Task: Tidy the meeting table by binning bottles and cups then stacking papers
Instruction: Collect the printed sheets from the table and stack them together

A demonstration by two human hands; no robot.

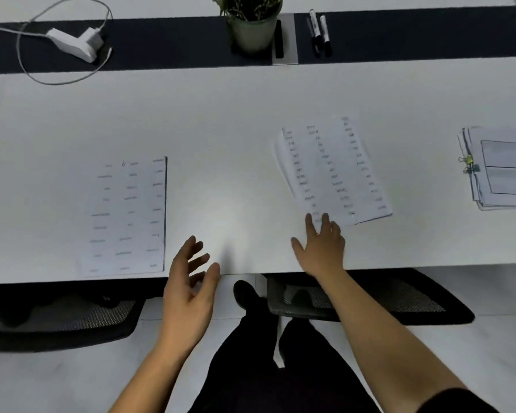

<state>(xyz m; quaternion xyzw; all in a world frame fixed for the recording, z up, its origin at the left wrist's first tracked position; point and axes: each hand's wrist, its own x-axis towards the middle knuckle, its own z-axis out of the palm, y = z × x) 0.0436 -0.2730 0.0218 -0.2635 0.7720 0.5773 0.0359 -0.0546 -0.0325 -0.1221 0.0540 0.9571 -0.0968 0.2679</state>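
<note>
Both hands open at near edge of white table (236,108), papers unstacked.
Right hand (322,248), lower centre-right: fingers spread, fingertips touching bottom edge of fanned papers (334,171) lying right of centre. Left hand (188,281), lower centre: relaxed, empty. Single sheet (128,216) at lower left, clipped stack (501,168) at right edge. Plant pot (252,28), markers (319,31) at top.

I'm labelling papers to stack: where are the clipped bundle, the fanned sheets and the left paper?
Clipped bundle (502,177): head view, on its top page.
Fanned sheets (331,168): head view, middle of the top sheet.
Left paper (128,216): head view, centre of the page.
</note>
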